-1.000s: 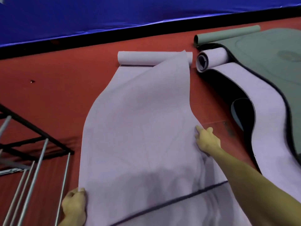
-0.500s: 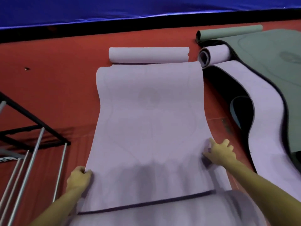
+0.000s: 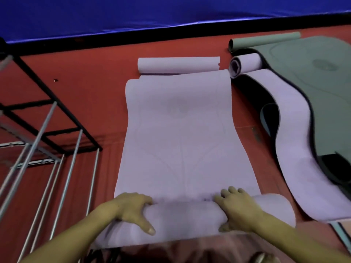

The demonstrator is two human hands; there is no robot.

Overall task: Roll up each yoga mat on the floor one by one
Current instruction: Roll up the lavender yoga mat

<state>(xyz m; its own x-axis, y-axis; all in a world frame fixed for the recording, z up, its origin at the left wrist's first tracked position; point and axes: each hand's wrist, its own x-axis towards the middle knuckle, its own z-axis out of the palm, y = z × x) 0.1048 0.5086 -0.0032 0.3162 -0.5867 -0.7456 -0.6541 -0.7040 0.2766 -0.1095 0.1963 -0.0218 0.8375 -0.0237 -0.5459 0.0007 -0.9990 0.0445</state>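
A lilac yoga mat lies stretched out on the red floor, its far end curled into a small roll. Its near end is rolled into a thick tube in front of me. My left hand grips the tube's left part, fingers curled over the top and thumb stretched along the front. My right hand grips the tube right of centre, fingers over the top. To the right lie a second lilac mat with a dark edge, wavy and partly rolled, and a green mat.
A black and silver metal rack stands on the floor at the left. A blue padded wall with a black base strip runs along the far side. Red floor shows between the rack and the mat.
The mat has settled flat on the floor. Both hands moved from its side edges to the near end, which now forms a rolled tube under them.
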